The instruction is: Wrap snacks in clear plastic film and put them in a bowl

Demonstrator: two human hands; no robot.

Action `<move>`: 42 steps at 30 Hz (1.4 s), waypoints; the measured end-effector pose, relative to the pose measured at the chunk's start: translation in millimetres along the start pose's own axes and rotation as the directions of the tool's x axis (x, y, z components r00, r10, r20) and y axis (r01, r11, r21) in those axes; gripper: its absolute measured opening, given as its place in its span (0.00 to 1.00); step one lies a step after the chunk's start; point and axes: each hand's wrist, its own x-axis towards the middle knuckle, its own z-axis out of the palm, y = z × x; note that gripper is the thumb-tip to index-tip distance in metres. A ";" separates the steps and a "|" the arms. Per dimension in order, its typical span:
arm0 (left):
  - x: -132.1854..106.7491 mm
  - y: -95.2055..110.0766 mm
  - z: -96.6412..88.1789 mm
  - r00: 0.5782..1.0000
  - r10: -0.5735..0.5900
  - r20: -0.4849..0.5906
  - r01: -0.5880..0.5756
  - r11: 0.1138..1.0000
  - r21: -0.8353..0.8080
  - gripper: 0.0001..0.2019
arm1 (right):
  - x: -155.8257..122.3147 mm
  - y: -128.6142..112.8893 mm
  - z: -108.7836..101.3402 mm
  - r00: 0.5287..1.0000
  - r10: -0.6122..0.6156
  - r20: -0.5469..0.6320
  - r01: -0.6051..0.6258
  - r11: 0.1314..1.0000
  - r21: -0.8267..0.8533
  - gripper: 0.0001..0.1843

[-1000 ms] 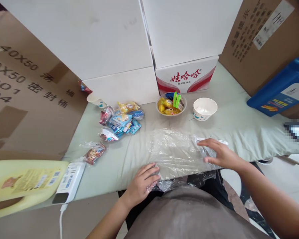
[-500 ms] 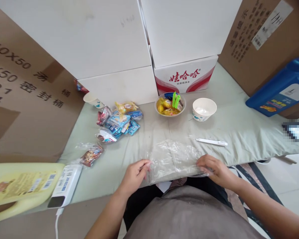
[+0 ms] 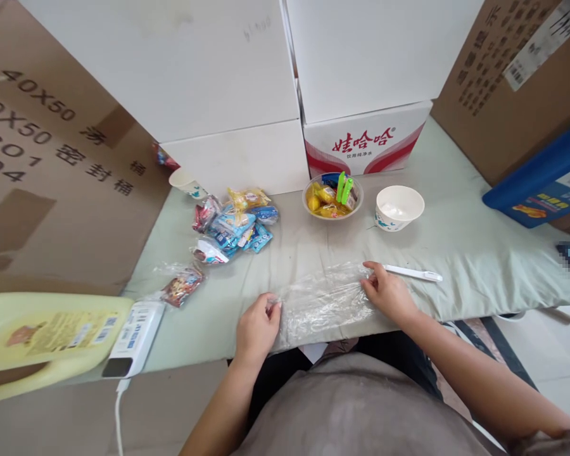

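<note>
A clear plastic bag (image 3: pixel 325 303) lies spread on the pale green cloth in front of my body. My left hand (image 3: pixel 258 324) pinches its left edge between thumb and fingers. At the bag's upper right corner, my right hand (image 3: pixel 386 288) has thumb and index finger closed on the film. Just beyond that hand lies a white utility knife (image 3: pixel 415 273), its near end partly behind the fingers. Farther back stands a clear bowl (image 3: pixel 333 212) holding yellow-wrapped snacks and green sticks, with a white paper cup (image 3: pixel 399 208) to its right.
Packaged snacks (image 3: pixel 237 225) are heaped left of centre, with another paper cup (image 3: pixel 187 183) behind them. A snack packet (image 3: pixel 183 286), a white power strip (image 3: pixel 135 335) and a yellow jug (image 3: pixel 52 342) sit at left. White boxes (image 3: pixel 370 145) wall the back; a blue bottle (image 3: pixel 541 183) stands right.
My right hand has moved up and left, from the bag's lower right edge to its upper right corner. The bag now lies narrower and flatter. The view has shifted slightly.
</note>
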 end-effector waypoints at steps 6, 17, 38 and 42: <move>1.6 2.3 -4.7 0.974 0.084 -0.212 -0.070 0.995 0.073 0.13 | 3.4 -2.7 5.9 0.998 -0.067 -0.018 0.062 0.982 -0.177 0.21; -0.7 49.6 29.7 0.629 0.763 0.151 -0.777 0.612 0.148 0.32 | 4.8 4.6 5.5 0.975 -0.210 -0.070 0.171 0.913 -0.370 0.19; -18.2 -33.3 -4.0 0.707 0.703 -0.084 -0.700 0.711 0.060 0.25 | -34.3 22.2 -15.1 0.709 -0.653 0.266 0.704 0.681 -0.204 0.44; -37.8 -26.6 -2.9 0.614 0.789 0.023 -0.786 0.614 -0.076 0.11 | -52.1 33.8 -21.9 0.738 -0.638 0.221 0.673 0.720 -0.169 0.26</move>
